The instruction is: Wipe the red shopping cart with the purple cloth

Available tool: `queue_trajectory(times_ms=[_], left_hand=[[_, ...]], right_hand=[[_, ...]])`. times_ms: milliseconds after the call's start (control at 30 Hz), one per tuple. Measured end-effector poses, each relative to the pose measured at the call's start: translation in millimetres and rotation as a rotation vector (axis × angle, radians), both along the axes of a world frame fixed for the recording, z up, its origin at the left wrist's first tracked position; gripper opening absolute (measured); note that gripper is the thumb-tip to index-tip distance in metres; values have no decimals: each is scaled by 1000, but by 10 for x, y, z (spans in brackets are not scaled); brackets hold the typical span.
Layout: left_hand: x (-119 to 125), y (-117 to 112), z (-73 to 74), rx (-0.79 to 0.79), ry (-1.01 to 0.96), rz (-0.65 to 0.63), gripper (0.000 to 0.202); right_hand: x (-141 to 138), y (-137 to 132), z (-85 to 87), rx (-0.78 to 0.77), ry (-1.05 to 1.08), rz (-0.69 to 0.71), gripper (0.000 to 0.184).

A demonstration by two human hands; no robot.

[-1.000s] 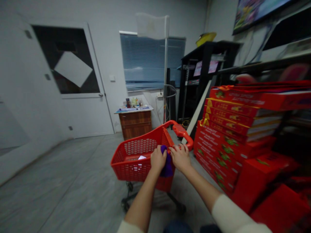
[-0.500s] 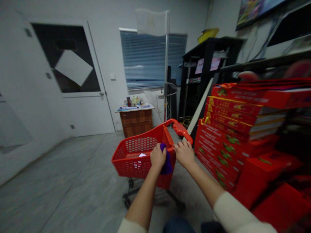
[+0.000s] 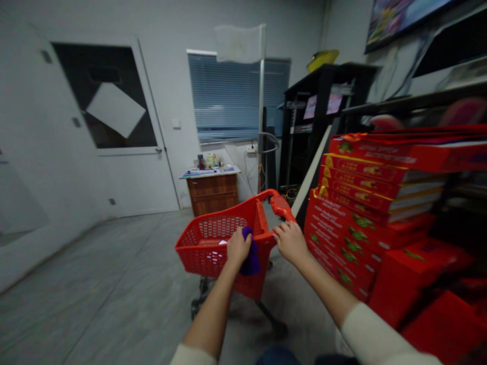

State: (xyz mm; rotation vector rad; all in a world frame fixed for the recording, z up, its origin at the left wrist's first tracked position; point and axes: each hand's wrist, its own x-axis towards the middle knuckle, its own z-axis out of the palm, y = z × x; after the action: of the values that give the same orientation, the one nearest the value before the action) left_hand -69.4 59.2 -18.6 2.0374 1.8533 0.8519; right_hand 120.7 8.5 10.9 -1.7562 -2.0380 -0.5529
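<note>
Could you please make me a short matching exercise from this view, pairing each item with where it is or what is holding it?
Items:
1. the purple cloth
2. the red shopping cart
3. the stacked red boxes
4. the wooden cabinet

Places:
A. below the window blinds
B. gripped at its rim by the right hand
C. held in the left hand
D. to the right of the cart

Pairs: 1-C, 2-B, 3-D, 4-A.
</note>
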Motion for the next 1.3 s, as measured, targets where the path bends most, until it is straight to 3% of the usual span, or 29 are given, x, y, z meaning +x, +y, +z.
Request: queue_trajectory(times_ms=[100, 200, 333, 400, 500, 600, 667, 767, 900, 1000, 1133, 1233, 1300], left_hand=[[188, -58, 43, 90, -82, -117, 27], [93, -34, -7, 122, -158, -207, 27], [-215, 47, -103, 61, -139, -119, 29], [-230, 41, -96, 50, -112, -60, 29], [-2, -35, -9, 88, -103, -63, 28], [278, -118, 82, 181, -130, -160, 27], [324, -132, 94, 227, -172, -230, 27], [140, -73, 35, 226, -241, -287, 28], [-147, 8, -33, 176, -249, -209, 27], [-77, -28, 7, 180, -220, -163, 27], [155, -93, 67, 267, -235, -277, 29], [96, -52, 17, 272, -292, -339, 30], [-36, 1, -52, 257, -319, -295, 27]], right_hand=[[-72, -39, 2, -4, -2, -37, 28], [-26, -69, 18, -9, 3, 7, 31], [98, -50, -22, 72, 58, 105, 32], [92, -32, -60, 112, 85, 101, 29], [-21, -33, -97, 129, 113, 57, 26], [-149, -68, -96, 141, 121, 17, 24], [-177, -88, -85, 139, 132, 14, 25], [-104, -83, -73, 106, 162, 76, 30], [20, -7, -115, 121, 213, 145, 37], [-4, 57, -189, 149, 278, 168, 36], [-50, 85, -263, 195, 327, 197, 35], [-21, 88, -285, 207, 330, 225, 35], [-12, 96, -296, 209, 335, 230, 35]])
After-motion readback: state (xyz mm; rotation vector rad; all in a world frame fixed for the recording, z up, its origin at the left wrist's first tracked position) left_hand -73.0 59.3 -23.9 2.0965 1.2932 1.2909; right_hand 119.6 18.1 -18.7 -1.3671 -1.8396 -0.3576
